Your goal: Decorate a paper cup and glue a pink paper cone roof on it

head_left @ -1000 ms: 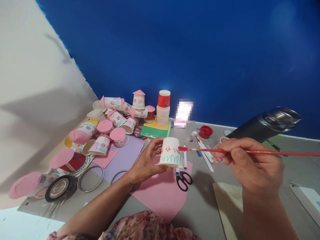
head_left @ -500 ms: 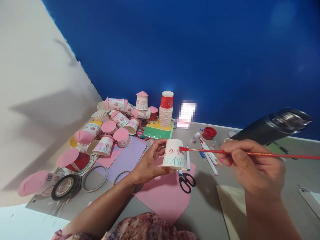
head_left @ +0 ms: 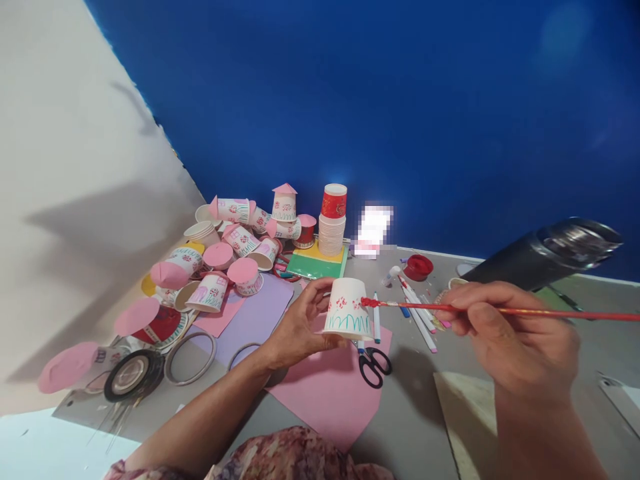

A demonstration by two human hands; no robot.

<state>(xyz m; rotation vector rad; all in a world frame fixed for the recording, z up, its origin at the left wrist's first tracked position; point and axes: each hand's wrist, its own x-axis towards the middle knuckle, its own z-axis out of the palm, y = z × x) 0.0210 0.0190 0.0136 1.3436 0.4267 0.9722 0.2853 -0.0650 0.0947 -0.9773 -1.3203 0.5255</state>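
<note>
My left hand (head_left: 305, 323) is closed around the left side of an upside-down white paper cup (head_left: 346, 308), held up over the table. Green zigzag strokes run along the cup's rim, with clusters of red dabs above them. Between the thumb and fingers of my right hand (head_left: 510, 333) is a long red paintbrush (head_left: 440, 307), lying nearly level. Its red, paint-loaded tip is at the cup's right side; whether it touches I cannot tell. Below the cup lie black-handled scissors (head_left: 374, 367) on pink paper (head_left: 325, 400).
Decorated paper cups (head_left: 207, 292) with pink paper tops are heaped at the left, near tape rolls (head_left: 134, 375). Behind stands a stack of cups (head_left: 332, 233). Markers (head_left: 417, 310), a red paint pot (head_left: 419, 267) and a dark tumbler (head_left: 530, 257) are to the right.
My right hand has shifted slightly right and down, and the brush tip with it. The cup and my left hand stay almost in place.
</note>
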